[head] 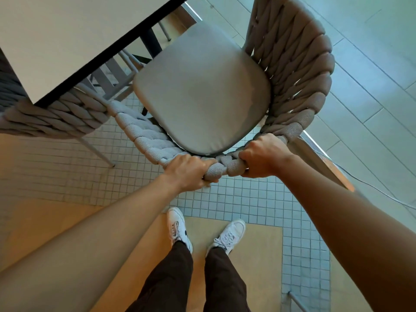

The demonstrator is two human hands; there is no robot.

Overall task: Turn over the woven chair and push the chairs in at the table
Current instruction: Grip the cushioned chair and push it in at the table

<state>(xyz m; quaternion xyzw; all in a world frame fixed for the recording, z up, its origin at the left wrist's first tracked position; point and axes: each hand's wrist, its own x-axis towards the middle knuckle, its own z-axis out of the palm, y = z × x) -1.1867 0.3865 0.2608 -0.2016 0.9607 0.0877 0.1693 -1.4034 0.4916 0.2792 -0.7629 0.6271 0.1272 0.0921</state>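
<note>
1. At the bottom of the frame, a person in dark trousers (180, 280) and white sneakers (180, 228) stands on a floor of wood panels (45, 221) and small square tiles (258, 203), both bare arms stretched forward.
2. The left hand (186, 172) and the right hand (263, 154) sit knuckles-up, close together at centre frame, fingers curled shut around the braided top rim of the woven chair (297, 70), thumbs tucked underneath.
3. The woven chair stands upright at centre, its backrest nearest the person and its open front pointing toward the upper left of the frame, at the table; its front-to-back line runs from lower centre to upper left. A grey seat cushion (200, 91) fills the seat.
4. The white table (67, 34) with its dark edge fills the upper left; the chair's front reaches the table edge, and a dark table leg (150, 41) shows just beyond the cushion.
5. A second woven chair (56, 118) sits at left, partly under the table corner, touching or nearly touching the held chair's armrest.
6. Pale plank flooring (371, 75) spreads across the right, with a thin cable (369, 185) lying at the right edge.
</note>
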